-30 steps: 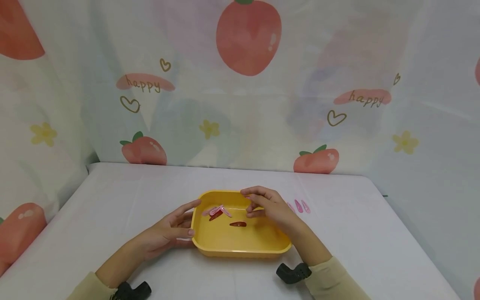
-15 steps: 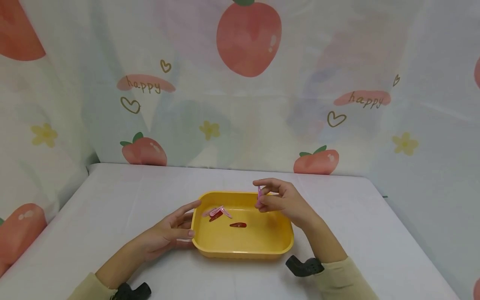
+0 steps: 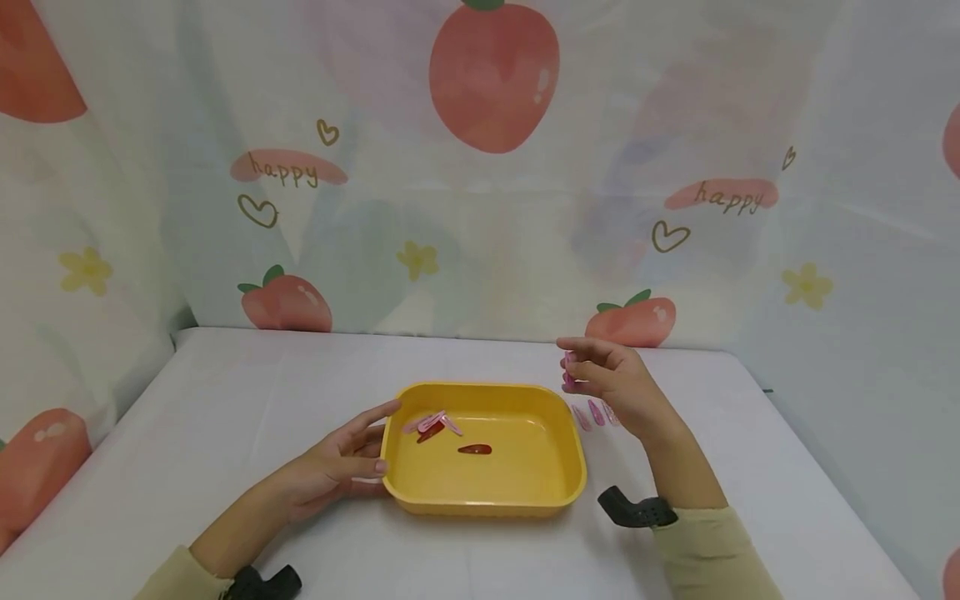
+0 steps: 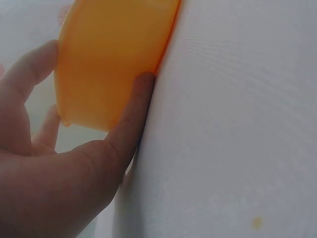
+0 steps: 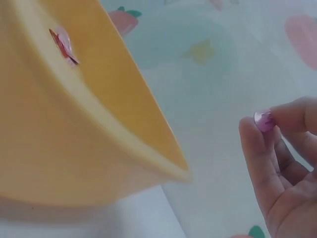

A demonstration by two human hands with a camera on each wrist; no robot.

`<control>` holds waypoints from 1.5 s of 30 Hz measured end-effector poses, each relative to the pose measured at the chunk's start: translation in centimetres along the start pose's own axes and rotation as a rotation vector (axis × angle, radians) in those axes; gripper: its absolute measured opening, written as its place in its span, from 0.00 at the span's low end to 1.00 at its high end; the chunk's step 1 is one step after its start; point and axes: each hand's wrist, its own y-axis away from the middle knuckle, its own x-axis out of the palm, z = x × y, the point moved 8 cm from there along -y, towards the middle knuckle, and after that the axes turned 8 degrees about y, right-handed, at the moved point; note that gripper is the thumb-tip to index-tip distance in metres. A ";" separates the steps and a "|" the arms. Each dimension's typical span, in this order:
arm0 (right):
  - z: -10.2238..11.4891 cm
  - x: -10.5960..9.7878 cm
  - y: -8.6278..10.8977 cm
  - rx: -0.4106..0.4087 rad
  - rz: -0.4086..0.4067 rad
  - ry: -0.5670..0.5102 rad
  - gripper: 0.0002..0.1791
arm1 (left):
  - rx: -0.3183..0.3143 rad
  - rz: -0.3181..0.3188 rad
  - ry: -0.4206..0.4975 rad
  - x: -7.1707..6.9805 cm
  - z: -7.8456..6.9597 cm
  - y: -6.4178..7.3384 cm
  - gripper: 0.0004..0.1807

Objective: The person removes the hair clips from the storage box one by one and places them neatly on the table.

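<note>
My right hand [image 3: 626, 387] pinches a pink snap hair clip [image 3: 567, 368] between thumb and fingertips, held above the table past the tray's far right corner. In the right wrist view this clip [image 5: 264, 120] shows end-on, glossy and pink. Below the hand, 3 pink hair clips [image 3: 596, 412] lie side by side on the cloth, one partly hidden by the hand. My left hand [image 3: 330, 462] rests with extended fingers and thumb against the left wall of the yellow tray [image 3: 483, 504]. Inside it are several pink and red clips [image 3: 432, 423] in a cluster and one dark red clip [image 3: 475, 449].
A white cloth covers the table [image 3: 300, 375]. Behind it hangs a pale curtain [image 3: 495, 250] printed with fruit, hearts and flowers. Each wrist wears a black camera mount [image 3: 637, 510].
My right hand has moved from over the tray to the right and away from me, carrying the pink hair clip. The left hand, the tray and the clips in it stay put.
</note>
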 end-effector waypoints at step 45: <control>-9.0 -7.1 1.3 0.341 -0.123 0.471 0.20 | 0.002 -0.011 -0.011 0.2 -0.1 0.2 0.44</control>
